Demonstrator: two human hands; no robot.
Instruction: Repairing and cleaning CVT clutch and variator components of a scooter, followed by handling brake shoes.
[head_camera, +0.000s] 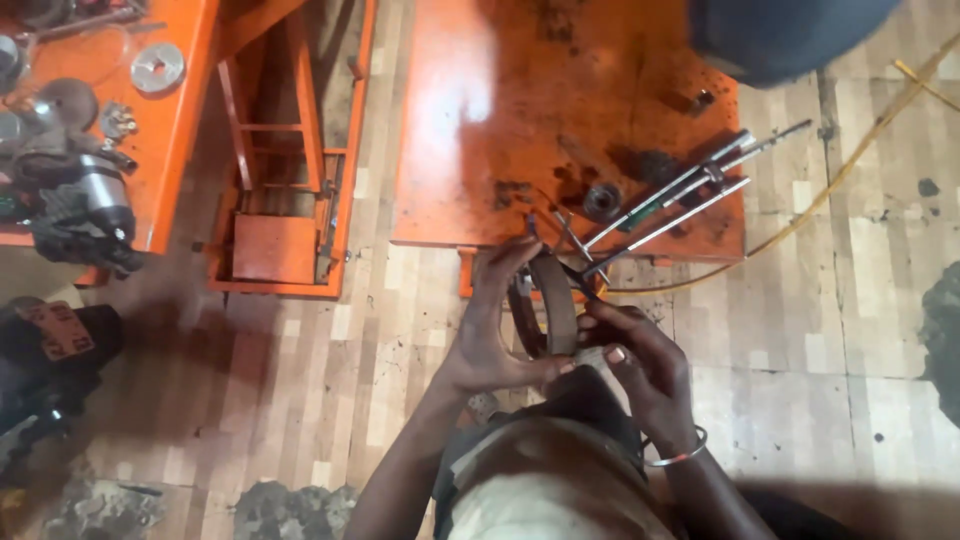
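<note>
Head view is showing a curved metal brake shoe (553, 305), dark and greasy with a grey lining along its arc, being held upright just off the near edge of an orange desk (470, 140), above the wood-patterned floor (300, 350) and over the person's lap. No container is showing clearly; loose parts are lying straight on the desk instead: a small round bearing (601, 201) is sitting among dark oil stains, and long metal rods (690, 195) are lying slanted beside it, their near ends reaching toward the shoe.

The left hand (490, 335) is curling around the left side of the shoe, fingers stretching up along its rim and thumb pressing near the bottom, so it is clasping the shoe. The right hand (640, 360), wearing a thin metal bangle (680, 455) on the wrist, is clenching around the shoe's lower right end, fingertips meeting the left thumb.

Farther left, a second orange desk (170, 110) is carrying a disc (158, 67) and a dark motor part (80, 200).
</note>
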